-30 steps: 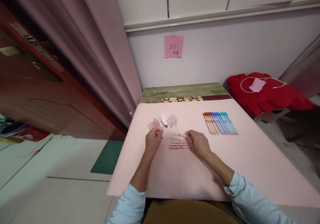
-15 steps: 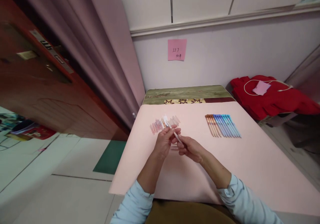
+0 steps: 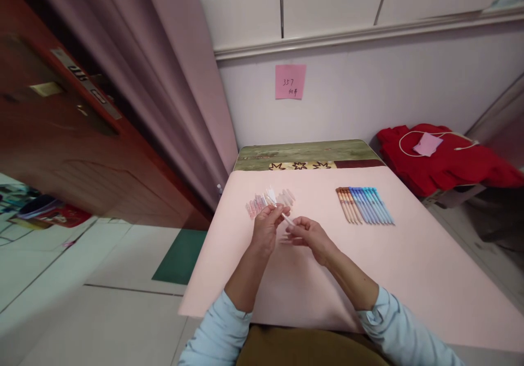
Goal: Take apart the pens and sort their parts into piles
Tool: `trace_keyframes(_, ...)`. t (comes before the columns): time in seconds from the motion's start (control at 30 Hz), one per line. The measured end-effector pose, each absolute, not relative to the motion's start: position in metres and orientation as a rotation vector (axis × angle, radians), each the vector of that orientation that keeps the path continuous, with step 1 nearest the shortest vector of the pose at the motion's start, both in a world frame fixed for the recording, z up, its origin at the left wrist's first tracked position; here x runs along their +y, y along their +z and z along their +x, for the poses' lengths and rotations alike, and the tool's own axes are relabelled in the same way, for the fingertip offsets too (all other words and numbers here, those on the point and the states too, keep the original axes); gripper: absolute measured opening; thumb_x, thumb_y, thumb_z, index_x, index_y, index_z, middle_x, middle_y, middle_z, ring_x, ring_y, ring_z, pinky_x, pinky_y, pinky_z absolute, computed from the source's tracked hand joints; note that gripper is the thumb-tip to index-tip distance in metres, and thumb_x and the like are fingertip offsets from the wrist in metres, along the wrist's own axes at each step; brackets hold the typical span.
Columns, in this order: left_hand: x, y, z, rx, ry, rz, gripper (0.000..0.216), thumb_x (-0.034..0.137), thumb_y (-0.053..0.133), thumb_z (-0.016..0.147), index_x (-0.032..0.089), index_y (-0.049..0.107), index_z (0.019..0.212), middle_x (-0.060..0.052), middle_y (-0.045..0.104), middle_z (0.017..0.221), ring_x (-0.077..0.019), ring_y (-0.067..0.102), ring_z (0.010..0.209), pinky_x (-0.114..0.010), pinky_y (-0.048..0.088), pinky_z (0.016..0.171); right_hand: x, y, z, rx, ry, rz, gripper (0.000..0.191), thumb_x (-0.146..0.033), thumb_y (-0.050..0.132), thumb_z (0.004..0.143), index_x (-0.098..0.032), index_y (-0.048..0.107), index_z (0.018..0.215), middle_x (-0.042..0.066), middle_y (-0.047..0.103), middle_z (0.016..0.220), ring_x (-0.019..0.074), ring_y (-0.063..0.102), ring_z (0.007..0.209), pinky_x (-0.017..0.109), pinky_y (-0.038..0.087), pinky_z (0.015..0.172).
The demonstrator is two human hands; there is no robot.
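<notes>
Between my two hands is a slim white pen (image 3: pixel 288 220), slanting down to the right. My left hand (image 3: pixel 266 227) pinches its upper part with closed fingers. At the lower end, my right hand (image 3: pixel 311 238) has thumb and fingertips closed on the tip, the other fingers loosely bent. Just beyond my left hand lie pink patterned pen parts (image 3: pixel 256 205), white slender pieces (image 3: pixel 271 193) and pale clear pieces (image 3: pixel 286 197). A few pale sticks (image 3: pixel 284 239) are partly hidden below my hands.
On the right of the pink-covered table (image 3: pixel 393 279) lies a row of pens (image 3: pixel 364 205) with brown, blue and turquoise tops. A red cloth (image 3: pixel 446 164) with a white cable stands beyond the right edge. A pink note (image 3: pixel 290 82) is on the wall; a wooden door (image 3: pixel 102 159) stands left.
My right hand has loosened from a tighter grip, its fingers straightening around the pen's lower end. Both hands and the pen have shifted slightly left. The laid-out pens stay put.
</notes>
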State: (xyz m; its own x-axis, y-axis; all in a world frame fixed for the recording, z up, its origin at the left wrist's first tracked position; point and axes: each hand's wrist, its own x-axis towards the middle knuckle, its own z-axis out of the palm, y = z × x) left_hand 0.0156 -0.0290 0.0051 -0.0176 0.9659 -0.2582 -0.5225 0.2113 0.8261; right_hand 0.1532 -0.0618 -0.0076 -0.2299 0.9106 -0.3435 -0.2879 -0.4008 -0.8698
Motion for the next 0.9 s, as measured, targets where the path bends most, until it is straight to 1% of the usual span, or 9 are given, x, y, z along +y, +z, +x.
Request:
trace_keyframes(0.07, -0.0294, 0.005, 0.0153, 0.961, 1.301, 0.59, 0.029, 0.031, 0.082, 0.065, 0.013, 0.063, 0.079, -0.008, 0.073, 0.083, -0.0154, 0.067, 0.078, -0.031, 0.048, 0.086, -0.0611, -0.0077, 0.1532, -0.848, 1.779, -1.121, 0.047, -0.049, 0.083, 0.061, -0.021, 0.06, 0.091, 0.0, 0.066, 0.079, 0.0139, 0.064, 0.069, 0.025, 0.049, 0.062)
trace_keyframes(0.13, -0.0301, 0.0057, 0.0151, 0.958, 1.286, 0.602, 0.029, 0.032, 0.081, 0.066, 0.013, 0.063, 0.08, -0.008, 0.073, 0.084, -0.0153, 0.067, 0.079, -0.031, 0.049, 0.084, -0.0605, -0.0083, 0.1525, -0.849, 1.835, -1.155, 0.046, -0.058, 0.072, 0.071, -0.02, 0.062, 0.095, 0.0, 0.065, 0.073, 0.0106, 0.06, 0.056, 0.022, 0.044, 0.052)
trace_keyframes(0.2, -0.0307, 0.0071, 0.0149, 0.97, 1.28, 0.608, 0.03, 0.032, 0.082, 0.066, 0.013, 0.063, 0.08, -0.008, 0.072, 0.084, -0.016, 0.067, 0.08, -0.031, 0.049, 0.083, -0.0604, -0.0086, 0.1516, -0.871, 1.837, -1.175, 0.048, -0.063, 0.065, 0.075, -0.017, 0.063, 0.087, 0.0, 0.061, 0.064, 0.0078, 0.052, 0.046, 0.021, 0.038, 0.046)
trace_keyframes(0.27, -0.0307, 0.0086, 0.0147, 0.988, 1.29, 0.598, 0.031, 0.032, 0.083, 0.064, 0.014, 0.062, 0.078, -0.008, 0.072, 0.083, -0.0168, 0.067, 0.081, -0.032, 0.049, 0.083, -0.0606, -0.0079, 0.151, -0.89, 1.784, -1.153, 0.045, -0.057, 0.075, 0.067, -0.017, 0.06, 0.08, -0.001, 0.06, 0.064, 0.0086, 0.055, 0.051, 0.021, 0.041, 0.05)
trace_keyframes(0.37, -0.0298, 0.0097, 0.0147, 0.986, 1.311, 0.594, 0.031, 0.031, 0.082, 0.064, 0.014, 0.062, 0.079, -0.007, 0.072, 0.083, -0.0161, 0.067, 0.078, -0.032, 0.05, 0.083, -0.0611, -0.0064, 0.1509, -0.88, 1.755, -1.13, 0.049, -0.048, 0.085, 0.057, -0.02, 0.056, 0.083, -0.002, 0.064, 0.075, 0.0122, 0.062, 0.064, 0.023, 0.047, 0.058)
trace_keyframes(0.53, -0.0294, 0.0099, 0.0153, 0.964, 1.288, 0.6, 0.028, 0.03, 0.08, 0.068, 0.014, 0.063, 0.083, -0.007, 0.072, 0.085, -0.0141, 0.066, 0.075, -0.029, 0.051, 0.077, -0.0598, -0.0097, 0.1511, -0.861, 1.826, -1.167, 0.049, -0.065, 0.064, 0.075, -0.016, 0.062, 0.082, -0.002, 0.057, 0.06, 0.0062, 0.047, 0.043, 0.02, 0.033, 0.043)
trace_keyframes(0.7, -0.0294, 0.0108, 0.0156, 0.981, 1.315, 0.534, 0.026, 0.027, 0.081, 0.066, 0.014, 0.062, 0.076, -0.006, 0.071, 0.081, -0.0132, 0.066, 0.075, -0.027, 0.051, 0.08, -0.06, -0.0096, 0.1519, -0.835, 1.753, -1.149, 0.047, -0.048, 0.086, 0.057, -0.02, 0.056, 0.081, -0.003, 0.062, 0.069, 0.0124, 0.062, 0.063, 0.022, 0.044, 0.056)
trace_keyframes(0.83, -0.0294, 0.0095, 0.0142, 0.977, 1.292, 0.561, 0.028, 0.029, 0.082, 0.065, 0.013, 0.063, 0.079, -0.007, 0.072, 0.083, -0.0127, 0.065, 0.072, -0.028, 0.051, 0.077, -0.0603, -0.0104, 0.1515, -0.824, 1.884, -1.16, 0.045, -0.061, 0.066, 0.075, -0.017, 0.062, 0.085, -0.002, 0.061, 0.064, 0.008, 0.052, 0.046, 0.021, 0.034, 0.044)
trace_keyframes(0.9, -0.0294, 0.0083, 0.0133, 0.984, 1.284, 0.573, 0.028, 0.03, 0.082, 0.066, 0.013, 0.063, 0.079, -0.007, 0.072, 0.083, -0.0127, 0.064, 0.071, -0.029, 0.051, 0.077, -0.0603, -0.0119, 0.1514, -0.833, 1.873, -1.182, 0.046, -0.061, 0.066, 0.075, -0.015, 0.064, 0.081, -0.002, 0.058, 0.058, 0.007, 0.048, 0.043, 0.021, 0.032, 0.043)
